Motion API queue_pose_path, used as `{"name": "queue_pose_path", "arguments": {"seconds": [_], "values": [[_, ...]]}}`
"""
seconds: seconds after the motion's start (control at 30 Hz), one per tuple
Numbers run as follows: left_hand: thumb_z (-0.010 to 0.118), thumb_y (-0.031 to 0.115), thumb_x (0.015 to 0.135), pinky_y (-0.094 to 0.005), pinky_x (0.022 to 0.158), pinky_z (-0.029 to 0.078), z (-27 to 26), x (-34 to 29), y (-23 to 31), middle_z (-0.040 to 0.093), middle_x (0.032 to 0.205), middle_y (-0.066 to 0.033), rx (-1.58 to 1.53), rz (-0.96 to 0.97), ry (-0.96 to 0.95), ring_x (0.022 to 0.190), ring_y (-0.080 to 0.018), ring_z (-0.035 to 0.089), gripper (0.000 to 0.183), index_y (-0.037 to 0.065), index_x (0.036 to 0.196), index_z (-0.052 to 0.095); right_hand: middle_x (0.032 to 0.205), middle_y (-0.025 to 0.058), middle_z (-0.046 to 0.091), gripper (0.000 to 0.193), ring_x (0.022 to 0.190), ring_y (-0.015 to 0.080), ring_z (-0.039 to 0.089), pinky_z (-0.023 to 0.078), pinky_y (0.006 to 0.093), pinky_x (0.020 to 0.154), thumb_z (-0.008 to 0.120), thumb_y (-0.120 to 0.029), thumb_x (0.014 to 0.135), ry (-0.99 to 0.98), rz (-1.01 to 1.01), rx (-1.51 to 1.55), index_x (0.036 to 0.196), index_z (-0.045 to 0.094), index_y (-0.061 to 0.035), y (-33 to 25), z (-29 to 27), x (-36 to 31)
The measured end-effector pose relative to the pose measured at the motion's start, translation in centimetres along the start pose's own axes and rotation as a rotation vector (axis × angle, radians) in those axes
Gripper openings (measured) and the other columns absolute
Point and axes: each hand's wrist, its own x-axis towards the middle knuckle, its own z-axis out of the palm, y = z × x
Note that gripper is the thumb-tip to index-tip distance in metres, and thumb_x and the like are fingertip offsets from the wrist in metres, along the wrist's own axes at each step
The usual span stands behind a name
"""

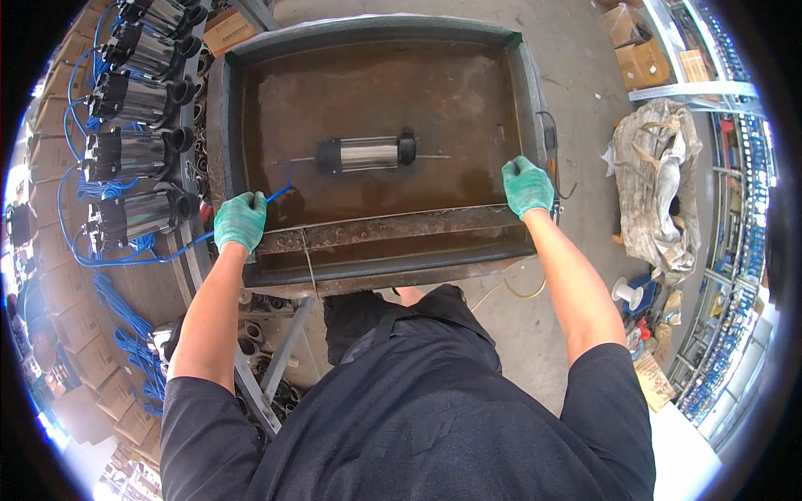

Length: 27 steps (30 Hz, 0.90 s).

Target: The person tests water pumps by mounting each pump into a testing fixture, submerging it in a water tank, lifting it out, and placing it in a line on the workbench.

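A large metal tank [368, 38] of brownish water is in front of me. In its middle lies a submersible pump [369, 154], a silver cylinder with black ends, on its side, with a thin rod at each end. My left hand [241, 220], in a green glove, is closed at the tank's left edge around a blue cable [279, 194]. From there the cable dips into the water on one side and trails off left on the other. My right hand [528, 185], gloved alike, is closed over the tank's right rim, its fingertips partly hidden.
Several similar pumps [129, 97] with blue cables stand in a row left of the tank. A ribbed metal bar [393, 227] crosses the tank's near side. Beyond its right side are a crumpled woven sack [656, 184], a white spool [626, 294] and shelving [706, 90].
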Motion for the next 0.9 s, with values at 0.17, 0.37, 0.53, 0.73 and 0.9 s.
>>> {"name": "queue_pose_path", "arguments": {"seconds": [0.17,0.37,0.53,0.73,0.9], "values": [[0.053,0.039,0.103,-0.0502,0.084,0.054,-0.05,-0.01,0.14,0.072,0.097,-0.0241,-0.001,0.0,-0.005,0.094,-0.0466,0.068,0.042,0.005,0.099,0.077,0.102,0.0217,0.073,0.034,0.098,0.045,0.069,0.054,0.0548,0.087,0.053,-0.042,0.097,0.014,-0.006,0.011,0.105,0.072,-0.0148,0.05,-0.01,0.0],[0.054,0.043,0.101,-0.0526,0.085,0.055,0.24,0.06,-0.17,0.072,0.097,-0.0237,-0.013,-0.007,0.009,0.095,-0.0463,0.068,0.041,0.008,0.095,0.076,0.101,0.0222,0.073,0.034,0.098,0.045,0.069,0.054,0.055,0.086,0.053,-0.042,0.097,0.018,-0.003,0.009,0.104,0.072,-0.0145,-0.1,-0.16,-0.08],[0.054,0.042,0.101,-0.0526,0.085,0.055,0.49,0.11,-0.39,0.072,0.098,-0.0237,-0.02,0.002,0.014,0.096,-0.0462,0.068,0.041,0.008,0.095,0.076,0.1,0.0218,0.073,0.034,0.098,0.0447,0.069,0.054,0.0544,0.086,0.053,-0.042,0.098,0.002,0.007,0.006,0.104,0.072,-0.0146,-0.05,-0.21,-0.03],[0.054,0.041,0.101,-0.0522,0.085,0.054,0.51,0.18,-0.38,0.071,0.097,-0.0242,-0.011,0.013,0.011,0.095,-0.0468,0.067,0.041,0.007,0.095,0.075,0.101,0.0205,0.074,0.034,0.099,0.0433,0.069,0.054,0.0535,0.087,0.053,-0.042,0.098,0.015,-0.004,0.028,0.105,0.072,-0.0153,0.18,0.12,0.04],[0.055,0.041,0.101,-0.0535,0.083,0.054,0.28,-0.03,-0.27,0.07,0.095,-0.0252,-0.02,0.007,0.012,0.093,-0.0478,0.066,0.041,0.006,0.094,0.074,0.103,0.0192,0.074,0.033,0.1,0.0426,0.07,0.055,0.0527,0.089,0.054,-0.043,0.098,0.002,0.009,0.023,0.106,0.073,-0.0176,-0.06,-0.13,-0.1]]}}
